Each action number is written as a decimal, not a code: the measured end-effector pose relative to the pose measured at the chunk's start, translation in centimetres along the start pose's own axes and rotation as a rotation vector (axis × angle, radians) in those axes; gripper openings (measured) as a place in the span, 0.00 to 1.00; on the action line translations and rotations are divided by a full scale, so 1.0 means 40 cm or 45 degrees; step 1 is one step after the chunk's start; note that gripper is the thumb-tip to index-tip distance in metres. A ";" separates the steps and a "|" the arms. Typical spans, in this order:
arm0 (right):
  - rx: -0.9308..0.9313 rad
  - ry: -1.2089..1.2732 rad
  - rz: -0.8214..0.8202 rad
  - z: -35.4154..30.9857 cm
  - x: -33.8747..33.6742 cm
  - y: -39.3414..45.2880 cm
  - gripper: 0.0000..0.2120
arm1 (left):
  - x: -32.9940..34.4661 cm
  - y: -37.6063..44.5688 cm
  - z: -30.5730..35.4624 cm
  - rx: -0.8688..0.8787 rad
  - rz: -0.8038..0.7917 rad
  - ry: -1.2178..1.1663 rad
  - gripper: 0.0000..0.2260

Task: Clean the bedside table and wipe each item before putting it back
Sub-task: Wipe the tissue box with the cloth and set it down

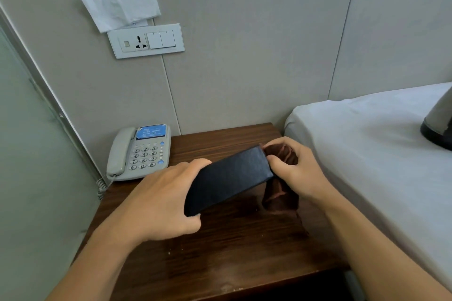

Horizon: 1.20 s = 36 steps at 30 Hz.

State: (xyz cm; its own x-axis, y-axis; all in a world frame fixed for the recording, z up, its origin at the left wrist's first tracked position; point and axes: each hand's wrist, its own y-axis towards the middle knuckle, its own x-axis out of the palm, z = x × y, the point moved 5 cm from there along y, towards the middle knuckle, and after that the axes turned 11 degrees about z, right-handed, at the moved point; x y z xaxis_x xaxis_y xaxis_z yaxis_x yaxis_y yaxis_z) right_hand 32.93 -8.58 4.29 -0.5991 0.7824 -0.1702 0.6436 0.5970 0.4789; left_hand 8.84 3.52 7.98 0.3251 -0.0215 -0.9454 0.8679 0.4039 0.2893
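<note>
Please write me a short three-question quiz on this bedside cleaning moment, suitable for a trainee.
1. True or false: the black box rests flat on the bedside table.
2. Which hand holds the brown cloth? A) left B) right C) neither
3. Name the item standing at the table's back left corner.

Key
1. False: the left hand grips one end and lifts it clear of the wood.
2. B: the right hand holds the cloth against the box's far end.
3. The telephone, handset on its cradle.
</note>
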 end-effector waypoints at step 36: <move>-0.084 0.105 0.109 -0.147 -0.013 -0.034 0.11 | -0.003 0.006 0.095 0.145 0.647 -0.390 0.44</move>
State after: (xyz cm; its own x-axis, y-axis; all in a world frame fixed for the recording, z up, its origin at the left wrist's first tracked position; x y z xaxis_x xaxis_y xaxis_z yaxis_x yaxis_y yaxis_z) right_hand 29.56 -10.86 8.80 -0.5820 0.8112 -0.0561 0.6631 0.5134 0.5447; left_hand 10.45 0.16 8.73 0.7883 -0.1208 -0.6033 0.6047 0.3327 0.7236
